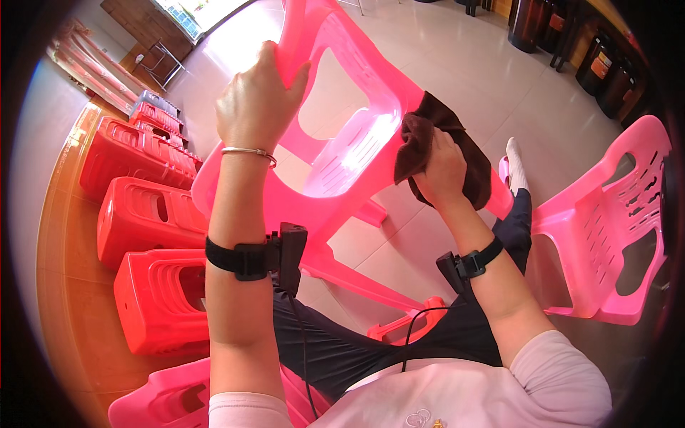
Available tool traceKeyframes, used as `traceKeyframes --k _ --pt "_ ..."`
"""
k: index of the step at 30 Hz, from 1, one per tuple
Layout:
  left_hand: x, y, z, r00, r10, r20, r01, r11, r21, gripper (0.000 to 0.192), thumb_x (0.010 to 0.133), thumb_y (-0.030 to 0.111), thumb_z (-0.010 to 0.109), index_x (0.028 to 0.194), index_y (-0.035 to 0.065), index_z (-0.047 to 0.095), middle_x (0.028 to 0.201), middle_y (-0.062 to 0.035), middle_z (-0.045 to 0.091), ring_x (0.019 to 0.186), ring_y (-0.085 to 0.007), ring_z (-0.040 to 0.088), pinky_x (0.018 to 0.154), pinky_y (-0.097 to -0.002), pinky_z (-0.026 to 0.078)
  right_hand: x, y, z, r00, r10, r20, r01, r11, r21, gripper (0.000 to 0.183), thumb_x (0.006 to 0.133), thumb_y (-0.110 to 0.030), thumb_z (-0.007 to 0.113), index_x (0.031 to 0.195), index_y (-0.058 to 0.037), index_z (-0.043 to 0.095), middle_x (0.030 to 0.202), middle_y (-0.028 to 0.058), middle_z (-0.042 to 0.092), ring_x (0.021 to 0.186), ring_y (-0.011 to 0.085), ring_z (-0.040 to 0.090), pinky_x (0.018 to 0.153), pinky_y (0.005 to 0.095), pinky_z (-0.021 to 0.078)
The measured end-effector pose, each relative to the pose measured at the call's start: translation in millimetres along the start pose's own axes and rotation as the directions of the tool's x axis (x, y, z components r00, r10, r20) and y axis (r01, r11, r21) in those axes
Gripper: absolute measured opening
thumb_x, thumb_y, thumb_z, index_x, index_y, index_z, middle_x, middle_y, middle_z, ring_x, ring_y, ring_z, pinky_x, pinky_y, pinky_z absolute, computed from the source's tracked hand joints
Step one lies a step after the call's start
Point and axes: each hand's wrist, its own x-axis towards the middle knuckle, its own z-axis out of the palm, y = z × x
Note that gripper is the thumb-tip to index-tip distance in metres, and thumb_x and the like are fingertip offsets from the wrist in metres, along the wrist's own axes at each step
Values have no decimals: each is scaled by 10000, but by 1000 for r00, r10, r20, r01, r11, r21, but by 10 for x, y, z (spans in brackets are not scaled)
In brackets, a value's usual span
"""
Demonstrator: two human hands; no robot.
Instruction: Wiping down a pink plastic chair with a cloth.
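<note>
A pink plastic armchair [342,214] is tilted on its side in front of me, between my legs. At its upper left part, my left hand [259,101] grips the chair's pink rim, with the thumb towards the right. My right hand [444,168] holds a dark brown cloth [473,166] around one of the chair's legs, on the right. Parts of the fingers are hidden by the cloth. Light glares off the slotted seat or back panel [348,155]. Each forearm wears a black strap with a small device.
Stacked red plastic stools [160,299] line the left wall. Another pink plastic chair [594,230] stands at the right, and part of one [160,396] shows at the lower left. Dark cylindrical containers [594,64] stand at the upper right. A folding metal frame [160,64] is farther back.
</note>
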Motion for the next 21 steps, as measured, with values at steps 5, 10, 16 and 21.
traceKeyframes --k 5,10,16,21 --pt "17 -125 71 1000 -20 -5 20 1000 -6 432 821 479 547 1017 95 527 771 -142 668 728 -347 653 596 -443 518 -138 158 -35 995 99 -26 -99 995 -19 285 786 -296 609 1037 -164 589 917 21 603 888 262 569 735 376 443" --pt "6 -205 38 995 -97 25 96 995 18 442 816 482 548 1018 89 527 814 -150 671 770 -345 654 627 -440 516 -310 477 -69 985 169 -39 -170 985 -24 256 749 -277 634 978 -167 594 896 18 594 864 265 558 708 392 410" --pt "-5 -297 -14 974 -197 108 196 980 14 539 821 522 538 1083 52 515 894 -184 650 848 -374 628 676 -475 489 -479 957 -32 980 160 -118 -170 982 -84 223 755 -242 626 963 -166 599 860 32 588 844 272 551 761 399 388" --pt "-55 -382 42 978 -203 46 201 978 52 543 817 529 539 1078 53 517 885 -180 647 836 -377 624 668 -477 480 -459 1026 -14 991 79 -110 -96 982 -163 249 849 -307 517 997 -122 593 899 66 602 905 300 549 868 428 352"
